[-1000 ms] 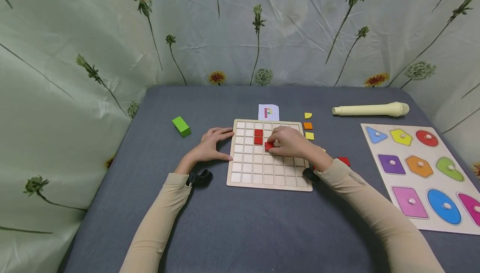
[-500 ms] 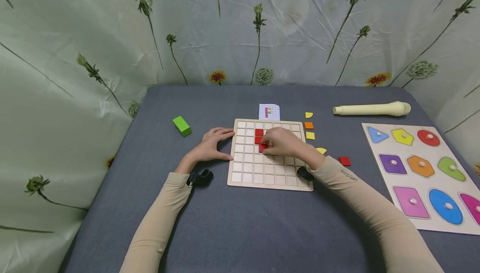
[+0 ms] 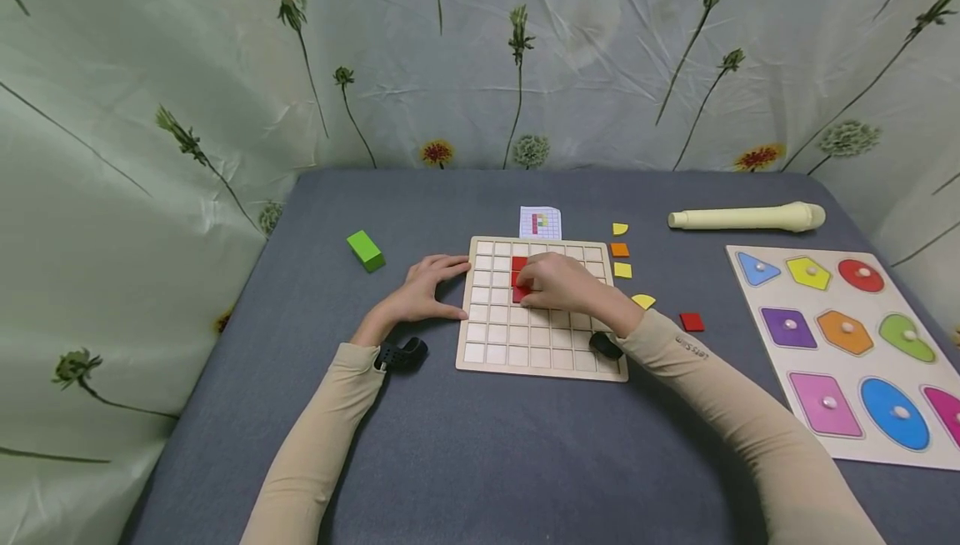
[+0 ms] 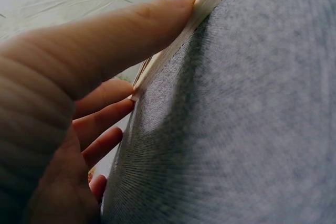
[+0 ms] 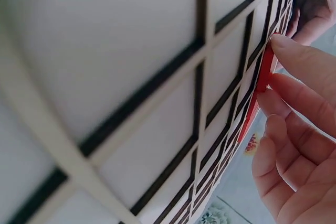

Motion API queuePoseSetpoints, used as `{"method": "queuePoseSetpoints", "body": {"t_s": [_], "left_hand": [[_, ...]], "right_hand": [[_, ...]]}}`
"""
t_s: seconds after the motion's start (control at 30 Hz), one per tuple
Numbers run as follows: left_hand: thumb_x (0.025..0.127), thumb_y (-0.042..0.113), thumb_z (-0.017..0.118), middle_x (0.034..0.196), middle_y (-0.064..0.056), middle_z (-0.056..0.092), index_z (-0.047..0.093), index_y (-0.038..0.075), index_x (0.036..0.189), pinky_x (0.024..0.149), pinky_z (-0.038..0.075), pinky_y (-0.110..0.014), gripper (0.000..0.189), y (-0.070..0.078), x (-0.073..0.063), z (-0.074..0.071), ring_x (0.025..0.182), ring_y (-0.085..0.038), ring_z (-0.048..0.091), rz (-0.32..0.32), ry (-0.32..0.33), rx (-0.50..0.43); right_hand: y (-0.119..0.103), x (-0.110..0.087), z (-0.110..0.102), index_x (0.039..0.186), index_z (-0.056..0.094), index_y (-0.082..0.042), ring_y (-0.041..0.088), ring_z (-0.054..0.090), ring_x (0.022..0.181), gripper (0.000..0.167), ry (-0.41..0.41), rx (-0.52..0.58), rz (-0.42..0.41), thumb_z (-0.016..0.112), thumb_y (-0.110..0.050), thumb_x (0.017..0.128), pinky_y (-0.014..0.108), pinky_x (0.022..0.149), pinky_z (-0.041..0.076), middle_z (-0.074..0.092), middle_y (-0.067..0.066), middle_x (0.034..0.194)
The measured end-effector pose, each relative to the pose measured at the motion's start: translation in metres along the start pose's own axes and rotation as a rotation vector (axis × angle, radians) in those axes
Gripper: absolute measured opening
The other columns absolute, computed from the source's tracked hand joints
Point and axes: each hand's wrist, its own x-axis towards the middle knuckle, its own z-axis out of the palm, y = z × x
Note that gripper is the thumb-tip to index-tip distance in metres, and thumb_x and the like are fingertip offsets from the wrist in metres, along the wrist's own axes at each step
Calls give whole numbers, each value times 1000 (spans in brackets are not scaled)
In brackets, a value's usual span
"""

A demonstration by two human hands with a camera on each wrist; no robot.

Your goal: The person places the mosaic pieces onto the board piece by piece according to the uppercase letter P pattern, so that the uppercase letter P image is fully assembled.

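Note:
A wooden grid board with square cells lies on the table. My left hand rests at its left edge, thumb and fingers spread; in the left wrist view, the thumb and fingertips touch the board's side. My right hand reaches over the board and pinches a red square tile between thumb and finger. This tile is at the cell just below two red tiles set in one column. The hand partly covers the red tiles; whether the pinched one is fully seated I cannot tell.
A small printed pattern card lies behind the board. Right of it are yellow and orange pieces and a red tile. Farther right are a cream microphone-shaped object and a knobbed shape puzzle. A green block lies left.
My right hand has moved left across the board with the red tile, bringing it beneath the two red tiles. The left hand stays at the board's edge.

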Motion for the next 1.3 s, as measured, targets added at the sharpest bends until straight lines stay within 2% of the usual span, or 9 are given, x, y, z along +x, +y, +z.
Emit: {"method": "queuePoseSetpoints", "body": {"t_s": [0.33,0.6,0.93,1.3], "left_hand": [[74,29,79,150,-14,36,41,6,142,108,13,-59,82,0,1,0,138,-35,27,-9,-3,0],[73,29,79,150,-14,36,41,6,142,108,14,-59,82,1,1,0,138,-35,28,-9,1,5],[73,28,79,150,-15,36,41,7,142,107,14,-60,81,-1,0,0,138,-36,28,-8,2,10],[74,28,79,150,-16,36,40,6,142,107,14,-61,81,0,0,-1,138,-37,27,-7,0,1]], "right_hand": [[-2,0,1,91,73,-6,14,61,77,18,-13,-2,-21,75,-19,78,30,72,51,68,5,86],[-2,-9,-6,93,74,-6,15,61,77,18,-4,6,-13,73,-18,79,32,72,50,69,5,87],[7,-29,-11,93,74,-9,14,60,77,16,7,-14,45,72,-19,80,31,70,49,68,3,88],[15,-60,-20,94,74,-9,12,57,78,17,19,-32,107,74,-18,79,28,68,47,67,2,89]]}}
